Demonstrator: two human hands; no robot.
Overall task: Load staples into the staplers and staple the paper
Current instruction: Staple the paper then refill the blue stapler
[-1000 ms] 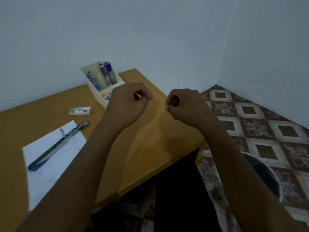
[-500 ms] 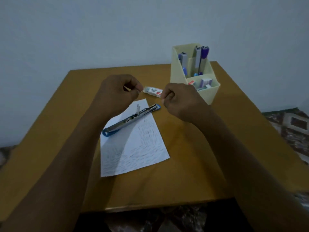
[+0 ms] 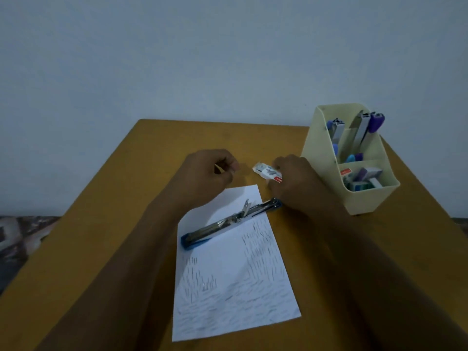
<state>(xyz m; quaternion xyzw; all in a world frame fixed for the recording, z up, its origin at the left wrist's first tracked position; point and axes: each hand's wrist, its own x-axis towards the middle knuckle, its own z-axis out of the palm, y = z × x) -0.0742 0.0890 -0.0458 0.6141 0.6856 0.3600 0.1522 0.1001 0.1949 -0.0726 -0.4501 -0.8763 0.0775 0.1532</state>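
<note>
fingers of the right hand [image 3: 291,184] curl round the small staple box [image 3: 267,171], toward the far edge of the table [image 3: 121,211]. left hand [image 3: 210,174] pinches a thin pale strip [image 3: 217,167]. stapler [image 3: 228,221] lies open on the paper [image 3: 235,279], just beside the right hand.

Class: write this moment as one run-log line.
left hand pinches thin strip | right hand grips small white-and-red cardboard staple box | opened blue-and-metal stapler lies on white paper sheet

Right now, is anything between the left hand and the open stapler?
Nothing visible. The left hand, pinching a thin strip, has only table and paper between it and the stapler. The right hand grips the box beside the stapler's far end, off that path.
</note>
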